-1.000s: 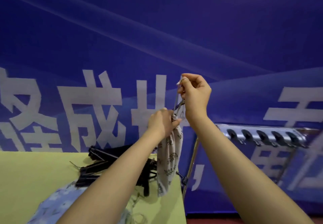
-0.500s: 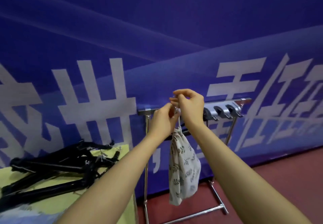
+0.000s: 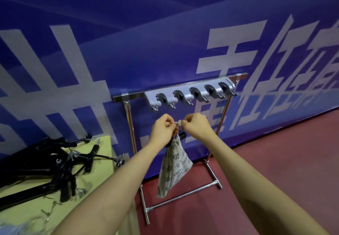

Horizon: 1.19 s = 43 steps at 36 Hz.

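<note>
A white drawstring pouch (image 3: 174,168) printed with dark leaves hangs in the air in front of a chrome rack (image 3: 131,130). My left hand (image 3: 163,130) grips the gathered neck of the pouch. My right hand (image 3: 196,127) pinches the white drawstring loop (image 3: 179,123) between the two hands. Both hands sit just below the rack's grey hook strip (image 3: 190,93), whose several clamps and small hooks carry nothing. A dark piece shows behind the pouch's neck; what it is cannot be made out.
A pile of black clip hangers (image 3: 49,166) lies on a yellow-green table (image 3: 102,163) at the left, with loose metal clips (image 3: 49,211) beside it. A blue banner wall (image 3: 165,32) stands behind the rack. Red floor (image 3: 275,170) stretches to the right.
The view swung right from the table to the rack. Both hands came down from level with the rack's top bar to just below the hook strip, carrying the pouch along.
</note>
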{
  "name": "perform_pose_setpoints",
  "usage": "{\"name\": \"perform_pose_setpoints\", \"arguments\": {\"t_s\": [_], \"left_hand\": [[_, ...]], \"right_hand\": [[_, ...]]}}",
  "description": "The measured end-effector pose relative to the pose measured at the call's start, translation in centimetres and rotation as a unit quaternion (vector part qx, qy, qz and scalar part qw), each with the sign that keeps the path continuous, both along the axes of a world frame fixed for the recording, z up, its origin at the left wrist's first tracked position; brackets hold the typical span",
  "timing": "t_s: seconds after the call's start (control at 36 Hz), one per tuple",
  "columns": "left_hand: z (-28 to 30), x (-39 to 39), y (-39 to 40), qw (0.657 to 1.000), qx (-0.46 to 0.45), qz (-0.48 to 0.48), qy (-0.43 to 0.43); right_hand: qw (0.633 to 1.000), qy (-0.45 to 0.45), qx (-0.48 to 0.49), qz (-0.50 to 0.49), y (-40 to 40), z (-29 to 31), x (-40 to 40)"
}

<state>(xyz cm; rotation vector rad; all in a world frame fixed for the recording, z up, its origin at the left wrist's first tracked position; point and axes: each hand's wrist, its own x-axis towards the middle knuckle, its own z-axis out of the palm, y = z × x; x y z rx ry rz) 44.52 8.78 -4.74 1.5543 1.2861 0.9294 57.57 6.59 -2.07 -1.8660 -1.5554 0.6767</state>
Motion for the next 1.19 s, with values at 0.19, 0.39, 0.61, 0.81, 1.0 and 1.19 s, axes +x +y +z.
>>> {"name": "perform_pose_setpoints", "arguments": {"t_s": [0.19,0.39,0.61,0.81,1.0,1.19], "left_hand": [[-2.9,-0.7,2.0,0.998,-0.030,0.006,0.048],[-5.5,-1.6,4.1,0.997,-0.036,0.057,0.042],[-7.3,-1.5,5.7,0.991,-0.105,0.077,0.040],[-7.3,-1.3,5.2,0.978,-0.203,0.016,-0.044],[-6.7,-2.1,6.1,0.989,-0.147,-0.022,0.019],[-4.8,-3.1,7.3,0.994,-0.056,0.071,-0.061]], "right_hand": [[0.993,0.071,-0.043,0.081,2.0,-3.1,0.5],[0.974,0.172,-0.086,0.123,4.2,-5.1,0.0],[0.952,0.267,-0.079,0.125,6.9,-6.7,-1.3],[0.946,0.314,-0.053,0.061,8.0,-8.3,-0.8],[0.909,0.413,-0.051,0.027,9.2,-8.0,-1.7],[0.898,0.439,0.016,0.018,10.2,-7.7,-3.1]]}}
